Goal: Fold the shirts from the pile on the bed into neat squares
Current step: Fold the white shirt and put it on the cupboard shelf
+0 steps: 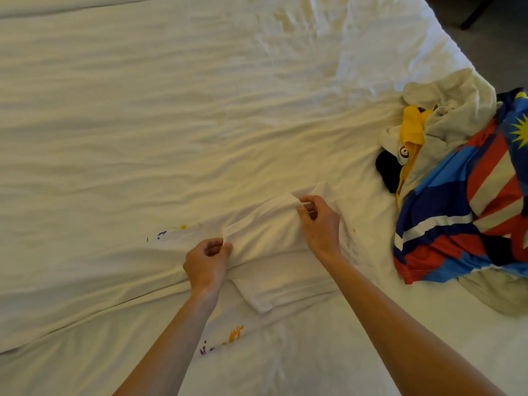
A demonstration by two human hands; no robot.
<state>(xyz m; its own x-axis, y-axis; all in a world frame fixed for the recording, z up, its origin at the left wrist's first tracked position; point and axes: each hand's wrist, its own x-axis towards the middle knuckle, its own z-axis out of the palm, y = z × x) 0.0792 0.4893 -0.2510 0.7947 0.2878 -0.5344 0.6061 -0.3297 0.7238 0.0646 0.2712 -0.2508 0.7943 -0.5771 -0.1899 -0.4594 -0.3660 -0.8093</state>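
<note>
A white shirt (265, 238) with small coloured paint-like marks lies spread on the bed in front of me. My left hand (207, 261) pinches a raised fold of its cloth near the middle. Further right, my right hand (320, 221) pinches the other end of the same fold and lifts it slightly off the bed. One sleeve (265, 292) lies flat below the fold. The pile of unfolded shirts (457, 178) sits at the right: a blue, red and white striped one on top, with cream, yellow and black cloth beneath.
The bed sheet (143, 124) is white and wrinkled and stretches far to the left and back. The bed's right edge (457, 50) runs diagonally at the top right, with dark floor beyond it.
</note>
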